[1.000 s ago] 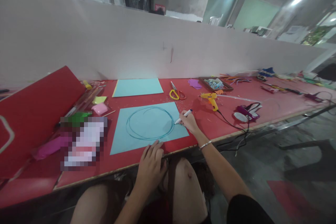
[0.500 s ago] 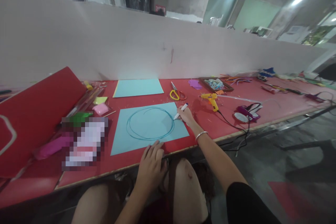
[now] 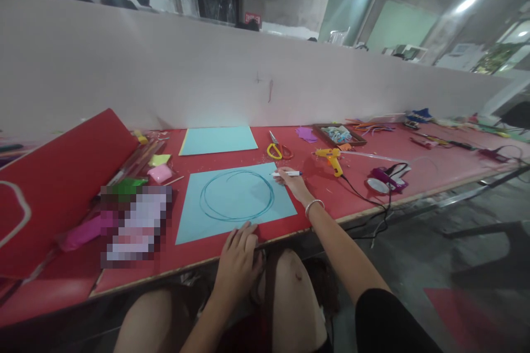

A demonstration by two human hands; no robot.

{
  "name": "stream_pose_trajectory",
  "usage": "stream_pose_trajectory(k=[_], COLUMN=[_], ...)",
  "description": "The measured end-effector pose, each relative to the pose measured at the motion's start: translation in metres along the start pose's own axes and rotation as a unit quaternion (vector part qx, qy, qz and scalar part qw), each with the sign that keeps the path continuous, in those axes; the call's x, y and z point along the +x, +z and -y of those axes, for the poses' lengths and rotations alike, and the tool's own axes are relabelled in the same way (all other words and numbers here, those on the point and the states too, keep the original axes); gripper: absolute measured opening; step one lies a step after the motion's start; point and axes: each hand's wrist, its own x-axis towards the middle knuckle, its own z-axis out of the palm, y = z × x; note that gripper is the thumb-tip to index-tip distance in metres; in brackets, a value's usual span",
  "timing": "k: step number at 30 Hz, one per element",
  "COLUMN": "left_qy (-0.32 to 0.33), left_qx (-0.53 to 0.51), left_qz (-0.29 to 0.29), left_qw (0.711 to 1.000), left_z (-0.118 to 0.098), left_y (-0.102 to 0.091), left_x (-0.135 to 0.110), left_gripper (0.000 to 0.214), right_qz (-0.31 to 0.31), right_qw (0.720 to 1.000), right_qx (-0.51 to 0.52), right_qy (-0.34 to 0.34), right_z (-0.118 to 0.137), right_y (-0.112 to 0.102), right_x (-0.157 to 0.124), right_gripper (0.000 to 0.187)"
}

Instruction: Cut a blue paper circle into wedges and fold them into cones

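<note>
Over the far right corner of the blue sheet, we've got the marker, likely light, stiff and best held by its barrel, pinched in our right hand, our left hand loose at the near edge, clasping nothing, with bare red table toward the glue gun.

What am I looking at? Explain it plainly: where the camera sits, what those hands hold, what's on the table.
There is no machine, just a person's bare left hand and right hand. Every picture comes from one camera worn on the head, looking forward and down. The right hand holds a white marker at the right edge of a blue sheet with oval loops drawn on it. The left hand rests by the sheet's near edge. On the red table also lie scissors, a yellow glue gun and another blue sheet.
</note>
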Motion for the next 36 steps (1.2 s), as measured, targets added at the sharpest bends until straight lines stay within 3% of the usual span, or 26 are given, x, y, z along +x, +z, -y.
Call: stream_pose_trajectory(k=[12,21,29,36], left_qy=[0.006,0.004,0.014,0.018], left_qx=[0.010,0.008,0.021,0.018], left_qz=[0.006,0.010,0.004,0.014], left_qw=[1.000,1.000,1.000,1.000], left_z=[0.0008,0.0005,0.0015,0.0020], left_y=[-0.0006,-0.0001,0.0002,0.0013], left_x=[-0.0007,-0.0002,-0.0008,-0.0019], left_gripper=[0.016,0.013,0.014,0.013], right_qz=[0.017,0.027,0.079,0.073], right_qw=[0.995,0.987,0.984,0.987], right_qx=[-0.099,-0.150,-0.153,-0.136], right_qy=[-0.022,-0.042,-0.055,-0.046], right_z=[-0.0043,-0.0036,-0.0031,-0.0035], right_y=[0.0072,0.0068,0.0023,0.0029], right_x=[-0.0037,-0.0027,-0.0032,-0.0027], right_gripper=[0.014,0.014,0.014,0.015])
